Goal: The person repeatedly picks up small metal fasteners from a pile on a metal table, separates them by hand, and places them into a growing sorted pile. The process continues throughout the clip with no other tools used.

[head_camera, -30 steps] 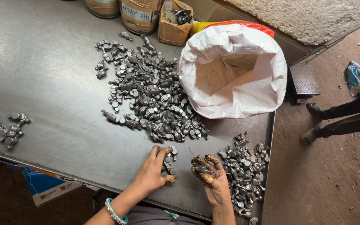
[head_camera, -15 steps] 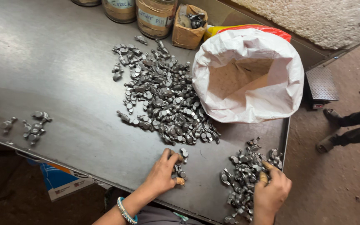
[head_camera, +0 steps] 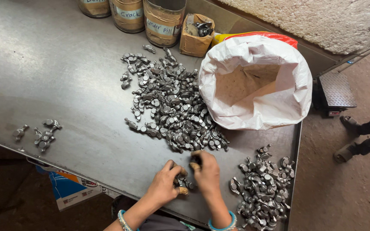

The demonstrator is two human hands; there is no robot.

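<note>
A big heap of small grey metal parts lies in the middle of a steel table. My left hand rests near the front edge, fingers curled over a few of these parts. My right hand sits just beside it, fingertips closed on a dark metal part at the heap's near end. A second, smaller heap of metal parts lies to the right of my right hand, by the table's corner.
An open white sack stands at the right of the table. Three labelled jars and a small cardboard box line the back. A few loose parts lie at left. Someone's feet are on the floor at right.
My right hand has moved left from the small right-hand heap to the near end of the big heap, beside my left hand. The camera view has shifted slightly.
</note>
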